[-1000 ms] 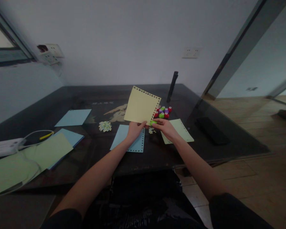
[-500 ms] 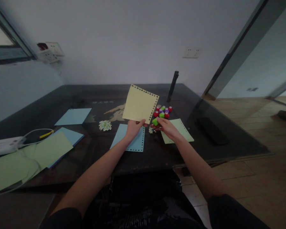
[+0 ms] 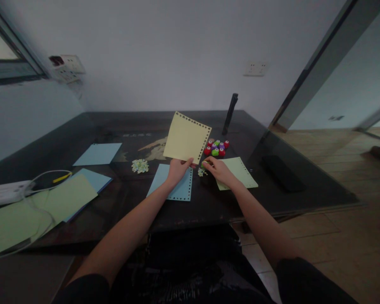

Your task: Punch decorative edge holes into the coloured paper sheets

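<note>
My left hand (image 3: 178,169) pinches the lower edge of a yellow paper sheet (image 3: 187,138), held up at a tilt. Small shapes are punched along the sheet's top and right edges. In my right hand (image 3: 218,168) is a small green craft punch (image 3: 204,164), mostly covered by the fingers, close to the sheet's lower right corner. Beneath it lies a little pile of punched paper bits (image 3: 202,172). A blue sheet (image 3: 170,182) with punched edges lies under my left hand. A pale green sheet (image 3: 240,174), also punched, is beside my right hand.
Several red, purple and green craft punches (image 3: 215,147) stand behind my right hand. A larger pile of paper bits (image 3: 139,166) lies left. More sheets (image 3: 98,154), a white power strip (image 3: 6,193) with cable, a black phone-like slab (image 3: 282,173) and an upright black stick (image 3: 230,114) are on the table.
My right hand has turned over the green punch, so its fingers now cover most of it. The left hand and the yellow sheet have stayed almost in place.
</note>
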`<state>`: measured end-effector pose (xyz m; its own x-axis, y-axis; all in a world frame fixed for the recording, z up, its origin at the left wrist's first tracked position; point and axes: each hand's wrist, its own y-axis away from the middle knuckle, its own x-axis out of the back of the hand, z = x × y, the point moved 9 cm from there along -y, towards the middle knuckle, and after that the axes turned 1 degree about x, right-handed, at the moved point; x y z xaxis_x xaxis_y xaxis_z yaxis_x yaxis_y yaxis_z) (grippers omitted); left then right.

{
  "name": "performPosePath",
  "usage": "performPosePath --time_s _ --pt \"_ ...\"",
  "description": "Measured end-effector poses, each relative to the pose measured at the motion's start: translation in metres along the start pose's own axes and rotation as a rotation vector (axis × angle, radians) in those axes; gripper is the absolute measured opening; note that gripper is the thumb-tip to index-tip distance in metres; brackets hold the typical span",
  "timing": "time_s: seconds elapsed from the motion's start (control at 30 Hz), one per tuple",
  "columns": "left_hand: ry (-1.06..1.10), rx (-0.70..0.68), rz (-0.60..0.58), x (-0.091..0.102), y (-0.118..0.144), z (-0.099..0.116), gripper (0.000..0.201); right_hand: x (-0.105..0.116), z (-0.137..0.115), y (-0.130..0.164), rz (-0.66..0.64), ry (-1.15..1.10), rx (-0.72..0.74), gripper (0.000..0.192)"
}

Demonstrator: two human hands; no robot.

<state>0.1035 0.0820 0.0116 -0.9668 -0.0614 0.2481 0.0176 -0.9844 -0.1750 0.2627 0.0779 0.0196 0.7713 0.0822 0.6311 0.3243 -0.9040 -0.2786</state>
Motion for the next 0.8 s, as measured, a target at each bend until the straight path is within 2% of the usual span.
performPosePath --time_s 0.37,0.53,0.7,0.8 --pt "-0.017 0.010 0.011 0.002 0.002 0.005 0.012 0.009 -0.001 0.000 0.108 -0.129 -0.005 0.027" --pt "-0.019 -0.011 0.004 0.001 0.001 0.003 0.022 0.016 -0.001 0.000 0.161 -0.206 -0.030 0.032" --pt "-0.053 -0.046 0.016 0.003 0.000 0.002 0.032 0.018 0.001 0.000 0.115 -0.518 -0.095 0.036" --pt "-0.063 -0.041 0.015 0.004 -0.001 0.001 0.034 0.035 0.005 0.001 0.186 -0.689 -0.124 0.040"
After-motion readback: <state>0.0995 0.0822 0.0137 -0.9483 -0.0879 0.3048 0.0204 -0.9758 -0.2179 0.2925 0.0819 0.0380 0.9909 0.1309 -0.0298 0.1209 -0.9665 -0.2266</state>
